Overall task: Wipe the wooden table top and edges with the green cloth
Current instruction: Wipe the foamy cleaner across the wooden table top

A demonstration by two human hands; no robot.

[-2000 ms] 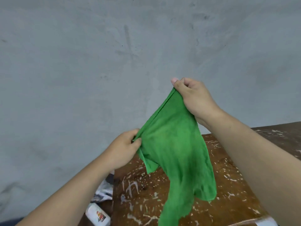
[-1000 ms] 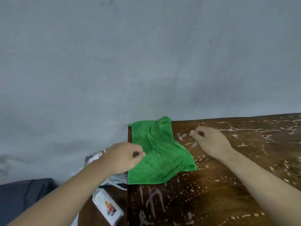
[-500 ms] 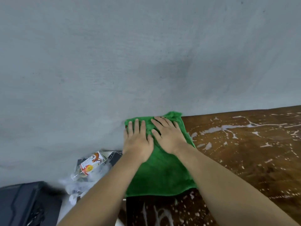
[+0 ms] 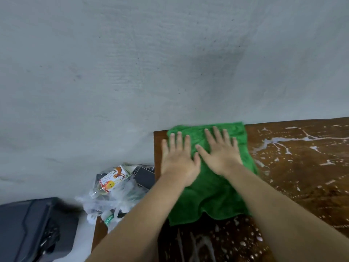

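The green cloth [image 4: 213,193] lies spread flat on the far left corner of the dark wooden table [image 4: 302,167], its far edge against the wall. My left hand [image 4: 177,159] presses flat on the cloth's left side, fingers apart and pointing at the wall. My right hand [image 4: 219,152] lies flat beside it on the cloth's far middle, fingers also spread. The two thumbs almost touch. White wet streaks and droplets cover the table top to the right and near the front.
A grey wall [image 4: 151,63] rises directly behind the table. Left of the table, lower down, sits a clear plastic bag [image 4: 117,197] with a labelled bottle [image 4: 111,181] and dark items. A dark grey case [image 4: 32,227] stands at the bottom left.
The cloth went from being held up in both hands to lying on the table corner. Both hands then came down flat on it and have slid slightly to the right.
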